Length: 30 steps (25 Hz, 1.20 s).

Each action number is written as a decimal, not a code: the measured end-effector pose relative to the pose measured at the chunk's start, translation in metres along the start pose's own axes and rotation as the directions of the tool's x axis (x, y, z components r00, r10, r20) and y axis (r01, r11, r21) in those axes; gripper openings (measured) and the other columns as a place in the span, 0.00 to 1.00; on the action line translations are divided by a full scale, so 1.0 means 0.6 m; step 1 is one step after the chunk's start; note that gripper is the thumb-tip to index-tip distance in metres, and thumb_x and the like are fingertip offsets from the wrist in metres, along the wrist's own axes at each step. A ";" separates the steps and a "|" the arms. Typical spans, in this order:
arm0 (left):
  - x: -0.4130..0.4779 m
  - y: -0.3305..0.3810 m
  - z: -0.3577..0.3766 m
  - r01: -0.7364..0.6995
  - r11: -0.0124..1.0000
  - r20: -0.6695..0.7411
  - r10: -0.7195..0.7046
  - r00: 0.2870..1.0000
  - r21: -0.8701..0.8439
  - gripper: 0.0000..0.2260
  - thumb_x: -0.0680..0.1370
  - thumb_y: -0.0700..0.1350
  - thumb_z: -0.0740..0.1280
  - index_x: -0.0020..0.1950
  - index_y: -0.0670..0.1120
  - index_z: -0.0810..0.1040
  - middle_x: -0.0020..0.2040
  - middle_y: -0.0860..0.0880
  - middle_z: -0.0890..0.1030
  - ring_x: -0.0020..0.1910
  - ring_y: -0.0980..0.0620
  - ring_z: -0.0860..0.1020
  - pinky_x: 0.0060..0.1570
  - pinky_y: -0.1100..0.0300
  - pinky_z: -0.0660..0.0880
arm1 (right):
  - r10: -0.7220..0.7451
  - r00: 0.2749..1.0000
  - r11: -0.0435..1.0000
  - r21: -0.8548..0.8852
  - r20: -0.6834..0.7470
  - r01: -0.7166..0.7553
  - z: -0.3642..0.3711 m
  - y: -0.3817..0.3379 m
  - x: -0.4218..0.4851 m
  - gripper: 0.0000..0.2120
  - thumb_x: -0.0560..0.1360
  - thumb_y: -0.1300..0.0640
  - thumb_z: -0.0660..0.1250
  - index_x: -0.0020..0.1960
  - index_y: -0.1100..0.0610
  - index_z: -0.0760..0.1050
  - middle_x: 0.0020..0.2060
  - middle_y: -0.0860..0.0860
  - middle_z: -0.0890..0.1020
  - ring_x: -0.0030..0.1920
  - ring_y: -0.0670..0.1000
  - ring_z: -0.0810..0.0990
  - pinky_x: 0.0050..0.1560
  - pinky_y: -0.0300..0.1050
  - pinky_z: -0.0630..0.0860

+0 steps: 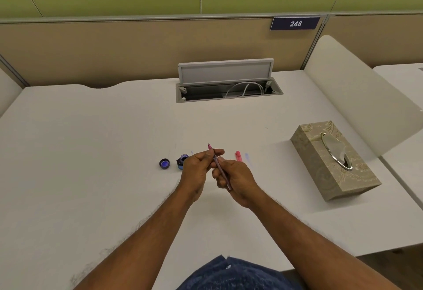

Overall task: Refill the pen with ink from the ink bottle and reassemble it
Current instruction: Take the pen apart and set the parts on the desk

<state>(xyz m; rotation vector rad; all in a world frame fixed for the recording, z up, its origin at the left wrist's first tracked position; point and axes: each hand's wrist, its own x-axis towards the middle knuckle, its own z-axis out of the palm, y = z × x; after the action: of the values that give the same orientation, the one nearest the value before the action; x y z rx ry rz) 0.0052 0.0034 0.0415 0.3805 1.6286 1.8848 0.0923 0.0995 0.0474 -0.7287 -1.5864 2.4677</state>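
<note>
Pink pen (218, 167) x1, pinched by left grip (196, 172) and right grip (238, 179); one ink bottle (182, 161), one lid (164, 164), one pen cap (238, 156) on tabletop (91, 152).

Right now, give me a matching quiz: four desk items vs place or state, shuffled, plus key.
1. pen
2. ink bottle
3. bottle cap
4. tissue box

a. on the right side of the desk
b. uncapped, beside the left hand
c. gripped by left hand and right hand
d. lying apart, left of the ink bottle

Pairs: 1-c, 2-b, 3-d, 4-a
</note>
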 end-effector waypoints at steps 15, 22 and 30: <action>-0.003 0.017 0.003 0.012 0.994 0.019 -0.010 1.000 -0.107 0.12 0.80 0.48 0.61 0.54 0.47 0.83 0.56 0.51 0.84 0.56 0.52 0.81 0.50 0.63 0.78 | 0.019 0.999 0.997 -0.077 -0.034 -0.022 0.004 -0.027 -0.020 0.16 0.81 0.51 0.59 0.45 0.57 0.82 0.34 0.54 0.82 0.24 0.47 0.70 0.27 0.39 0.68; -0.003 0.018 0.005 0.002 0.999 0.008 -0.002 1.000 -0.043 0.12 0.80 0.49 0.61 0.55 0.49 0.83 0.55 0.52 0.84 0.52 0.55 0.82 0.56 0.60 0.76 | 0.088 0.996 0.996 -0.028 -0.028 -0.088 0.011 -0.035 -0.021 0.16 0.80 0.46 0.61 0.44 0.54 0.83 0.35 0.54 0.81 0.27 0.49 0.73 0.30 0.41 0.72; -0.002 0.015 -0.001 -0.032 0.999 0.016 0.032 0.999 0.003 0.11 0.81 0.48 0.60 0.54 0.53 0.83 0.55 0.55 0.84 0.57 0.58 0.80 0.52 0.65 0.76 | 0.017 0.998 0.992 -0.128 -0.061 -0.025 0.016 -0.029 -0.012 0.11 0.77 0.52 0.68 0.54 0.58 0.77 0.38 0.54 0.81 0.28 0.48 0.75 0.31 0.42 0.75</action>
<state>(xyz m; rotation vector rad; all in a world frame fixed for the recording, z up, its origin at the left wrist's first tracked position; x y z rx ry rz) 0.0033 0.0018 0.0501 0.4243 1.6235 1.8981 0.0913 0.0968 0.0684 -0.8334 -1.7368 2.3514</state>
